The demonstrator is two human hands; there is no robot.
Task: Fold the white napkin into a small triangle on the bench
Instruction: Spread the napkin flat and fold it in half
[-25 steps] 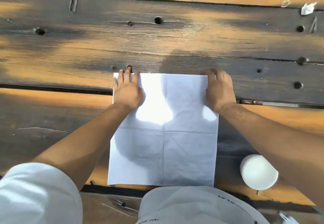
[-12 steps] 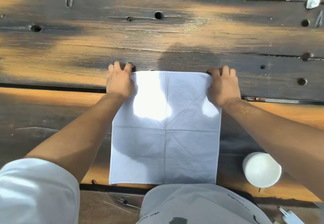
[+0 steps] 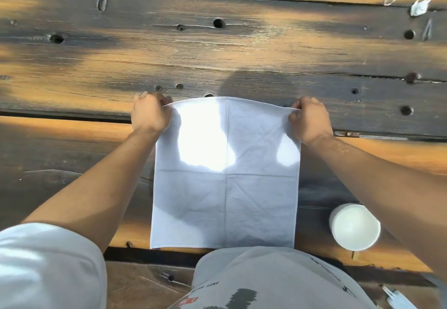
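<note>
While both far corners are lifted, the rest lies flat.
Tabletop (image 3: 242, 49): dark planks, bare from 9 through 12 to 3 o'clock of the cloth.
White napkin (image 3: 225, 187): unfolded at centre, near edge at the tabletop's rim.
Left hand (image 3: 150, 114): pinched shut on the 11 o'clock corner.
Right hand (image 3: 310, 120): pinched shut on the 1 o'clock corner.
White cup (image 3: 354, 229): at 4 o'clock, apart from the napkin.

The 1 head-worn camera looks steeply down, from close above, at the wooden bench (image 3: 242, 49) directly before the person.
</note>
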